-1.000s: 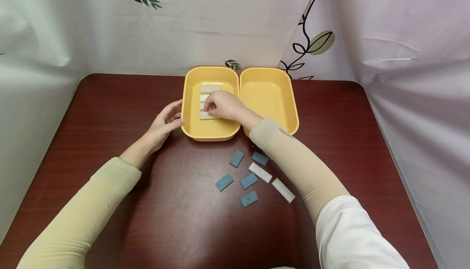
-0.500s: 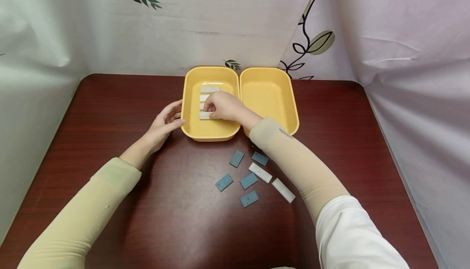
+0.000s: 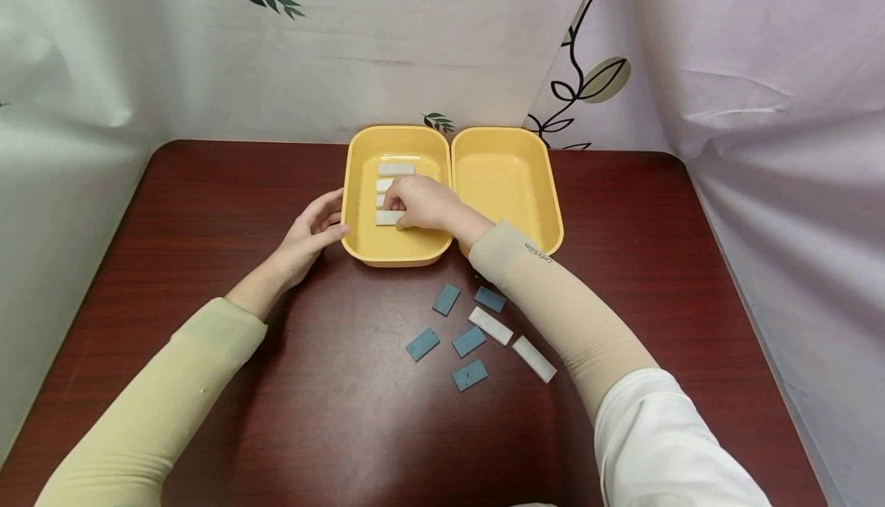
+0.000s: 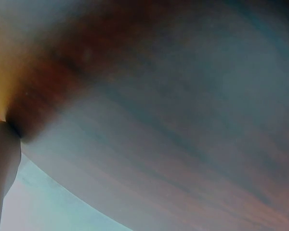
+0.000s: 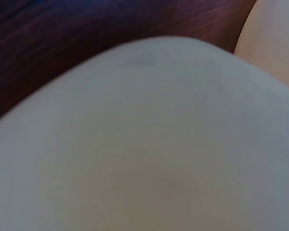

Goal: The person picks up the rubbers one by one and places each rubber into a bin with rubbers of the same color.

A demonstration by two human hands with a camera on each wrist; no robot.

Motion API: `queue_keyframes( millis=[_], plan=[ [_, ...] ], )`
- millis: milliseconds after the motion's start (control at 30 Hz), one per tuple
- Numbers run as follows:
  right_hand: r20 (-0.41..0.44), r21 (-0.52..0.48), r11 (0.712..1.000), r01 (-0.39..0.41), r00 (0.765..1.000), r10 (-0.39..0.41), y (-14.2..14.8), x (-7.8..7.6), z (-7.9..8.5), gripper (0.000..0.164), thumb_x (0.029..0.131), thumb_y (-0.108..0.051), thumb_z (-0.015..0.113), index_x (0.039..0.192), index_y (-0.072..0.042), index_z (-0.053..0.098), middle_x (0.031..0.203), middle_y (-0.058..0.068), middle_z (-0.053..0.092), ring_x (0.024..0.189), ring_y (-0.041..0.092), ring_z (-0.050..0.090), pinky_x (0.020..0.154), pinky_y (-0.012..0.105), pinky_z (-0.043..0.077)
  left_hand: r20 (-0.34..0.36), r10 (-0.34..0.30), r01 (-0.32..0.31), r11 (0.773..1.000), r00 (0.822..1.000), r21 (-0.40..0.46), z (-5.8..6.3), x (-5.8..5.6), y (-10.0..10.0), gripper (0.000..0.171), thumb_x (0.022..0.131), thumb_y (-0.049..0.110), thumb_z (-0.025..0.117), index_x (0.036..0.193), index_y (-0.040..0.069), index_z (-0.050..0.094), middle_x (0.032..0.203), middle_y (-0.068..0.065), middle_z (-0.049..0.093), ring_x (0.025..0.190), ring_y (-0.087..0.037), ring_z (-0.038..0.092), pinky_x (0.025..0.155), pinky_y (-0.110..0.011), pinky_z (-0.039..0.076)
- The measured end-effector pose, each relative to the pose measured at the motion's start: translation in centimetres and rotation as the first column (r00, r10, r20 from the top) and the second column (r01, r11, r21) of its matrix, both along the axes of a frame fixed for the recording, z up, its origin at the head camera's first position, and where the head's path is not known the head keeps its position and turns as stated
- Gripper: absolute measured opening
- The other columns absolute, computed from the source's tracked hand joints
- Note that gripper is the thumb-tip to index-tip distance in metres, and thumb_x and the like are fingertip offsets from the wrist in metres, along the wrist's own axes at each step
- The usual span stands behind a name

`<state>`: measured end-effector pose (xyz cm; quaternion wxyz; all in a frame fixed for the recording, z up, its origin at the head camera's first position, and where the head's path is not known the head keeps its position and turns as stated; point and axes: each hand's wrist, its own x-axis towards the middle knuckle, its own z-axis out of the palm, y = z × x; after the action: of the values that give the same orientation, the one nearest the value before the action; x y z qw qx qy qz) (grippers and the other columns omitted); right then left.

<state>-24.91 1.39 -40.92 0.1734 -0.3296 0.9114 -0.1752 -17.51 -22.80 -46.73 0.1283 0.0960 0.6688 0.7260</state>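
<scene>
In the head view my right hand [image 3: 425, 201] reaches into the left yellow tray [image 3: 397, 250]. Its curled fingers and thumb pinch the nearest white block [image 3: 386, 218], which lies on the tray floor. Several white blocks lie in a column there, the farthest white block [image 3: 396, 169] uncovered and others partly hidden by my fingers. My left hand [image 3: 300, 242] rests against that tray's left wall, fingers fairly straight, thumb touching the wall near the front. Only blurred sleeve and tabletop fill the right wrist view; the left wrist view shows little besides blur.
A second yellow tray [image 3: 508, 184] stands against the first one's right side, under my right forearm. On the dark red table [image 3: 311, 415] lie several blue-grey tiles [image 3: 469, 375] and two white blocks [image 3: 534, 359]. A patterned curtain [image 3: 415, 38] closes off the back.
My right thumb has shifted slightly to the right along the nearest white block's front edge, baring more of it. The left hand and both trays stay put.
</scene>
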Motion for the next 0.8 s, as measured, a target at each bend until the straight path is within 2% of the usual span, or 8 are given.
queue_keyframes(
  millis=[200,800],
  plan=[
    [-0.001,0.004,1.000,-0.005,1.000,0.005,0.04,0.12,0.13,0.028,0.092,-0.009,0.084,0.119,-0.010,0.079,0.117,0.004,0.071,0.105,0.017,0.064,0.097,0.030,0.053,0.003,0.000,0.000,1.000,1.000,-0.003,-0.01,-0.02,-0.02,0.067,0.104,-0.004,0.055,0.165,0.004,0.031,0.144,0.005,0.052,0.129,-0.009,0.053,0.103,-0.014,0.050],
    [0.000,-0.019,1.000,-0.005,1.000,0.005,0.05,0.20,0.21,0.026,0.092,-0.006,0.081,0.118,-0.008,0.078,0.117,0.006,0.071,0.105,0.018,0.065,0.098,0.029,0.054,0.004,0.002,-0.002,1.000,1.000,-0.010,-0.05,-0.02,0.00,0.067,0.104,-0.003,0.055,0.166,0.004,0.030,0.145,0.005,0.051,0.129,-0.009,0.052,0.104,-0.014,0.049]
  ],
)
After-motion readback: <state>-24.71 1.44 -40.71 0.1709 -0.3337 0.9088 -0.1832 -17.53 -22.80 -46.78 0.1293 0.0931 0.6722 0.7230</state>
